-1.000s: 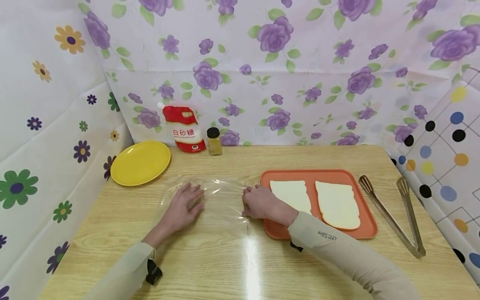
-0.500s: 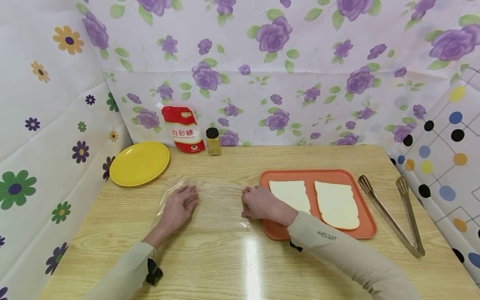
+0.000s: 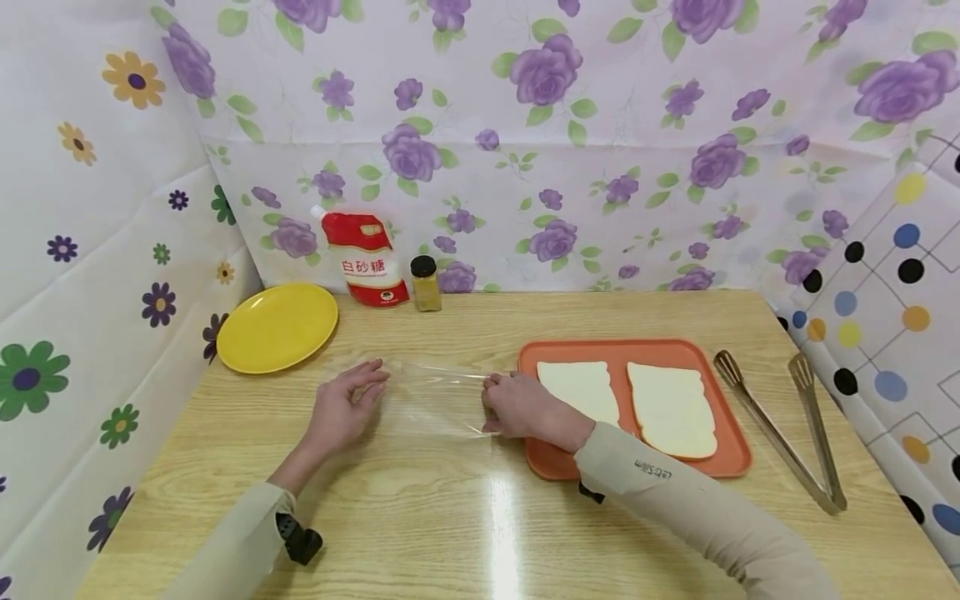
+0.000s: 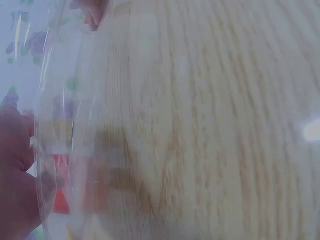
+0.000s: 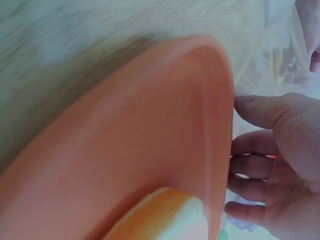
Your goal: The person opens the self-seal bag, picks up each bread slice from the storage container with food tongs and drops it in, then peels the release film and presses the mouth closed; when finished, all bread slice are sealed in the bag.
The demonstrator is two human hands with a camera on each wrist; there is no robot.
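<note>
A clear plastic film (image 3: 438,400) stretches between my two hands above the table, its upper and lower edges catching the light. At its left end my left hand (image 3: 337,412) holds the edge between fingers and thumb; the left wrist view shows the film (image 4: 80,115) running up to that hand (image 4: 17,175). My right hand (image 3: 521,406) holds the film's right end, fingertips partly hidden. That hand (image 5: 285,155) lies along the left rim of the orange tray (image 5: 125,130) in the right wrist view, fingertips at the rim.
Two bread slices (image 3: 671,408) lie on the orange tray (image 3: 637,468), with metal tongs (image 3: 783,437) spread to its right. At the back left stand a yellow plate (image 3: 277,327), a red-and-white sugar pouch (image 3: 366,258) and a small black-capped jar (image 3: 426,285).
My left hand has shifted left and lifted slightly, drawing the film from loose and crumpled to tauter. The right hand has stayed almost still at the tray's left edge.
</note>
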